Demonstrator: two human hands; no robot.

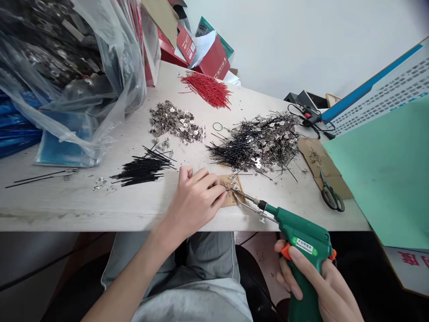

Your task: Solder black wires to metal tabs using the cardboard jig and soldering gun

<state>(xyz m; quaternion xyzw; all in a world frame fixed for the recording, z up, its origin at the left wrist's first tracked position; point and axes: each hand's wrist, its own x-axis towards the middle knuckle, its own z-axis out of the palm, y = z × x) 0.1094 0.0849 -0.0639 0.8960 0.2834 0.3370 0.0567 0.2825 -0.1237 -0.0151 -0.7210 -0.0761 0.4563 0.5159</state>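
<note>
Right hand [331,290] wraps a green plastic pistol-shaped soldering gun [301,230]

The right hand's fingers close round the handle, by the orange trigger [285,251]. The left hand [197,197] has its fingers bunched together beside the gun's metal tip; whether they pinch anything is too small to tell. That tip reaches over a small brown cardboard piece [231,201] near the front edge of the whitish table [83,201].

Beyond the left hand lies a heap of straight black wires [144,167]; farther right, black wires mix with silvery metal tabs [258,141]. Black-handled scissors [330,197] lie partly on a brown cardboard strip [345,190]. At left, a clear plastic bag [125,67] bulges with many silvery metal parts [63,53], beside a shiny blue plastic bag [16,123]. Behind these are a pile of loose silvery tabs [176,123], a bundle of short red wires [208,89] and, at the back, red cardboard boxes [214,56].

The gun bears a white-and-green label [304,245], its characters too small to read. A white sticker [192,47] marks one box. At right, a blue-edged printed sheet [378,98] carries unreadable rows of text behind a pale green sheet [385,174]; red characters [410,258] show below.
</note>
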